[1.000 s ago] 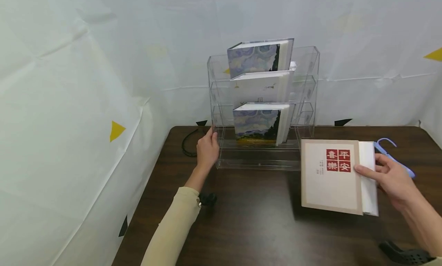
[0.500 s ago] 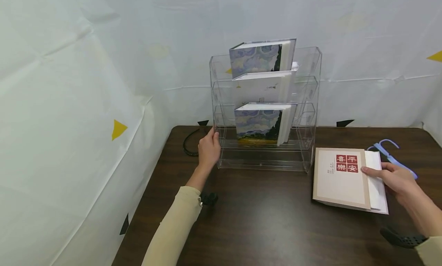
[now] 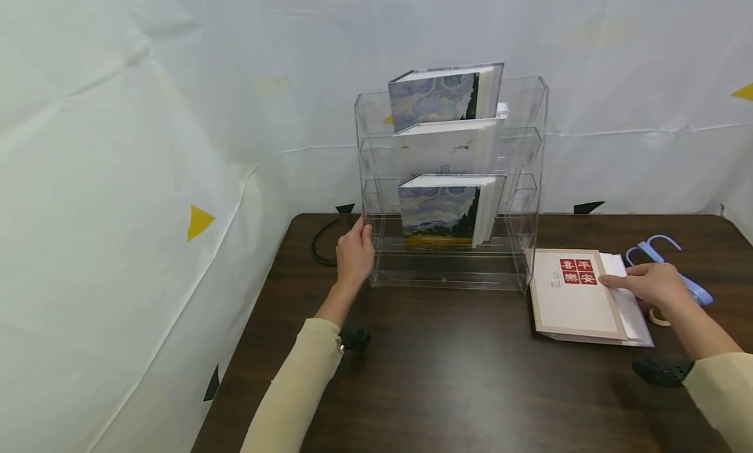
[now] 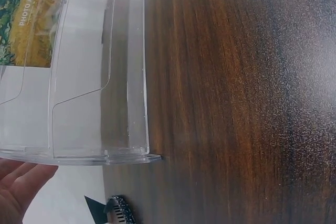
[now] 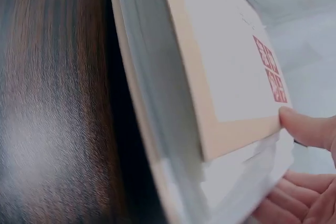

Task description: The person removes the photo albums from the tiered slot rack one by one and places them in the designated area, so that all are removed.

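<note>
A clear acrylic display rack (image 3: 444, 280) stands at the table's back, with photo albums (image 3: 441, 211) on its tiers. The bottom one has a landscape painting cover. My left hand (image 3: 355, 250) rests against the rack's left side; in the left wrist view its fingers (image 4: 29, 179) lie along the outside of the side panel. My right hand (image 3: 655, 286) pinches a thick beige-edged photo album (image 3: 573, 309), thumb on the cover and fingers beneath. A red block of characters marks that cover. The album lies tilted beside the rack's lower right corner, near the tabletop.
A blue plastic hook-ended item (image 3: 653, 249) lies behind the right hand, and a beige ring (image 3: 657, 319) shows under the wrist. A black coiled cord (image 3: 317, 250) lies at the rack's left. White sheeting (image 3: 265, 80) hangs behind the dark wooden table (image 3: 441, 374).
My right hand has lowered the album from upright toward the tabletop, then shifted it left against the rack's right side. The left hand has stayed at the rack.
</note>
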A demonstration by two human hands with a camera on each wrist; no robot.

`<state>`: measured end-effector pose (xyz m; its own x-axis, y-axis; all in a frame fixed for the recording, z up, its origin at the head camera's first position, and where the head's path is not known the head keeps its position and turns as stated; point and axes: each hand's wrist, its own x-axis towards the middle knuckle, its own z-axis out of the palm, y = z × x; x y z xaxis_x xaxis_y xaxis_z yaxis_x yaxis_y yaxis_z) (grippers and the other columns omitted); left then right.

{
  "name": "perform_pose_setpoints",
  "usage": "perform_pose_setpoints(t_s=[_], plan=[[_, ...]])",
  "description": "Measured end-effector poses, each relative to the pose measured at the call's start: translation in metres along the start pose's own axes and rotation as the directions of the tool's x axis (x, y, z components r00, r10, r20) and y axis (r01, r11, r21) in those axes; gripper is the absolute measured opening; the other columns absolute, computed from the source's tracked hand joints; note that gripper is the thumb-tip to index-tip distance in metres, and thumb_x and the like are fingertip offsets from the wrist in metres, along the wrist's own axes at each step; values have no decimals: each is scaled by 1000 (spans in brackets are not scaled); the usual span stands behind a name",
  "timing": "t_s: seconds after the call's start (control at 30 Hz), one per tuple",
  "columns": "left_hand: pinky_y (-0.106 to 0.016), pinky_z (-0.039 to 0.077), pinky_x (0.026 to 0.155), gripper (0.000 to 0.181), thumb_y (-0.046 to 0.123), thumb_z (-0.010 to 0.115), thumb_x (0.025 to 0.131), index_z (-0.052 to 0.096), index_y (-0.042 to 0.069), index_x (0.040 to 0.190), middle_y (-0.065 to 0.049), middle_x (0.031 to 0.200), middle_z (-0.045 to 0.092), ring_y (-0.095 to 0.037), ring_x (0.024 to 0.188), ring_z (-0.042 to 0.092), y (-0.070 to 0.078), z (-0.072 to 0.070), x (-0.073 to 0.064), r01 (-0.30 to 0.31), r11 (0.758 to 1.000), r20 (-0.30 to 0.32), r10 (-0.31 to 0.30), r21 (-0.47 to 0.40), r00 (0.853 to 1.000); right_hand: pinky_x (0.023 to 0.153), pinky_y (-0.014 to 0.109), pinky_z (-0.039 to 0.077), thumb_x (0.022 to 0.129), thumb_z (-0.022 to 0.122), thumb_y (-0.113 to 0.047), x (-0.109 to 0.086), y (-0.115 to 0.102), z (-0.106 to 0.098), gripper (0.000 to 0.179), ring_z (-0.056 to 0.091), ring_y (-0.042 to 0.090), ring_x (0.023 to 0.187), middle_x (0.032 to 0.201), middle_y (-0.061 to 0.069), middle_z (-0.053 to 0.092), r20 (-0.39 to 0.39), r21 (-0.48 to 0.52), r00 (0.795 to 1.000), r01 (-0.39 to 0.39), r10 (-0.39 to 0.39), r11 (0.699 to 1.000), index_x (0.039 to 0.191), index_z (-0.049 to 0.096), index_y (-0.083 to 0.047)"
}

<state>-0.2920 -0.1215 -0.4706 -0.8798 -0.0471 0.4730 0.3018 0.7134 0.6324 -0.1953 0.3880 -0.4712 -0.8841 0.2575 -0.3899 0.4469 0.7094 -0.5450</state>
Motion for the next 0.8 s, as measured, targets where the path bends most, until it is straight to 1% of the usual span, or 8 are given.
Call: perform_pose_setpoints(t_s=[0.17,0.4,0.47,0.53,0.6,0.63,0.73,0.8], plan=[[-54,48,71,26,20,48,104,66,3,112,-12,69,57,-34,72,62,1,-1,1,-11,1000,-15,11,-5,1000,54,36,47,82,74,-52,-6,-7,-5,86,62,27,67,96,36,61,-27,-156,993,109,-115,982,119,50,22],[-53,48,73,25,21,47,104,66,5,110,-11,69,58,-34,73,62,0,0,1,-2,1000,-1,2,-7,1000,54,38,46,80,78,-41,-9,-10,-5,75,61,30,68,84,26,64,-33,-195,994,92,-101,977,116,53,20],[-53,48,73,25,21,48,104,66,5,110,-10,69,58,-33,72,62,0,0,1,-7,1000,-5,7,-15,1000,54,39,45,81,78,-40,-12,-11,-3,71,60,32,69,85,27,64,-82,-195,988,109,-127,975,115,55,18],[-53,47,72,25,21,48,104,66,5,110,-10,68,57,-32,70,60,0,0,1,-10,1000,-5,10,-25,1000,57,41,44,85,74,-37,-16,-15,-1,61,61,38,75,89,29,65,-179,-173,969,139,-170,975,113,58,15],[-53,47,72,25,20,48,104,66,4,110,-11,69,57,-32,69,60,0,0,1,-12,999,-10,12,-33,1000,61,42,40,90,69,-33,-22,-22,2,50,60,40,81,95,30,66,-333,-127,919,177,-210,976,112,61,11],[-53,47,72,24,19,49,104,66,4,110,-11,69,58,-33,69,60,0,0,1,-11,999,-12,11,-34,1000,62,41,39,92,66,-32,-25,-28,4,45,61,34,81,98,29,67,-420,-97,878,208,-229,973,111,63,9],[-54,48,73,25,19,50,103,67,4,114,-14,74,63,-34,72,62,0,0,0,1,999,-13,-1,-43,1000,68,25,39,93,64,-28,-35,-51,11,35,61,6,76,98,24,69,-639,1,713,377,-290,926,108,68,3],[-54,48,73,27,19,50,103,67,4,119,-15,79,65,-34,74,63,0,0,0,11,999,-9,-11,-49,1000,68,13,37,91,68,-23,-41,-71,15,29,54,-11,70,93,18,69,-720,24,596,533,-355,846,106,69,2]])
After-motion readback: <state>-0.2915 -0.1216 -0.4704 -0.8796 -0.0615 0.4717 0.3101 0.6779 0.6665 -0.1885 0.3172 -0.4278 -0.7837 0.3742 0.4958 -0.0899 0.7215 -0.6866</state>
